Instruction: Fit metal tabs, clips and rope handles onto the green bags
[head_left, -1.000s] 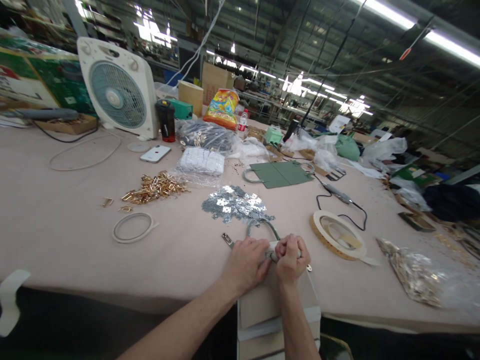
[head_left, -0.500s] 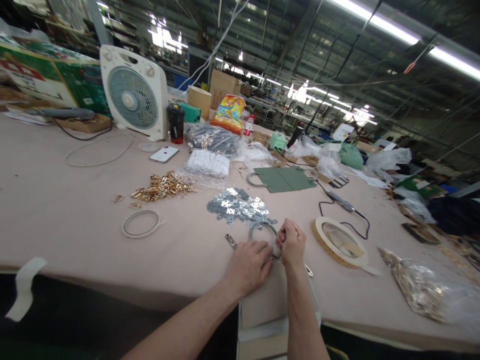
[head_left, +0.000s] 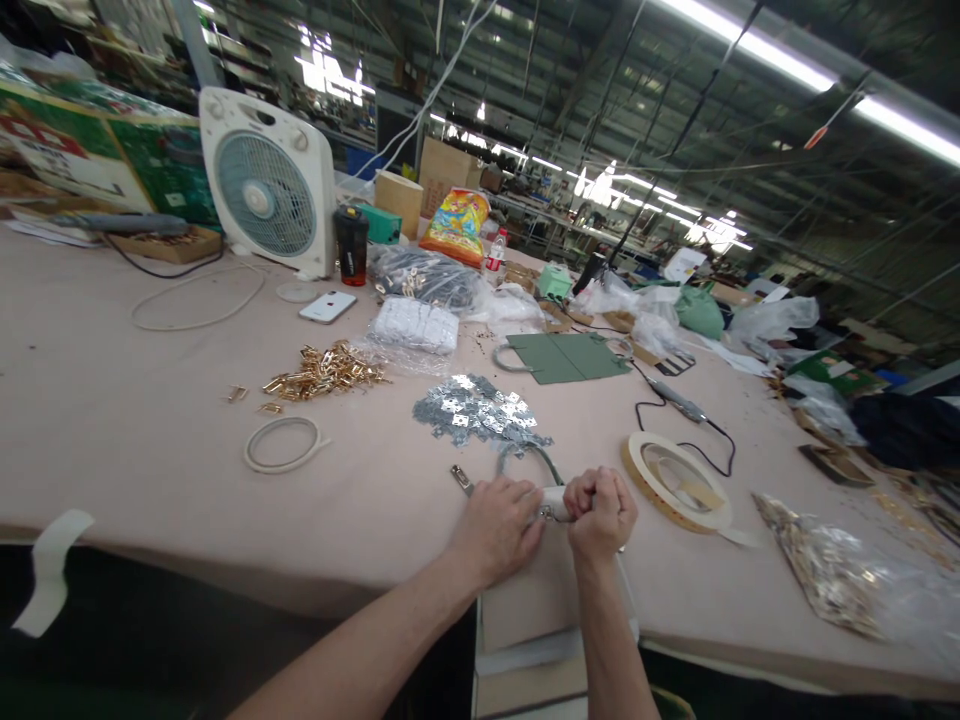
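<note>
My left hand (head_left: pixel 499 530) lies with its fingers flat on the top of a beige bag panel (head_left: pixel 529 605), which hangs over the table's front edge. A grey-green handle loop (head_left: pixel 555 465) rises from the panel's top. My right hand (head_left: pixel 600 512) is closed in a fist around a pale strip (head_left: pixel 555 500) that spans the gap between my hands. Just below the strip sits a small metal fitting (head_left: pixel 548 513). Left of my left hand lies a strap end with a metal buckle piece (head_left: pixel 461 480). A heap of silver metal plates (head_left: pixel 480 412) lies beyond both hands.
A roll of tape (head_left: pixel 679 485) and a bag of metal parts (head_left: pixel 821 570) lie to the right. Gold-coloured hardware (head_left: pixel 322 372) and a thin tape roll (head_left: pixel 283 445) are leftward. Farther back are a green panel (head_left: pixel 570 357), a corded tool (head_left: pixel 679 400) and a fan (head_left: pixel 268 185).
My right hand has moved right and slightly down, away from the handle loop. The pale strip now shows stretched between my hands. My left hand has stayed in place.
</note>
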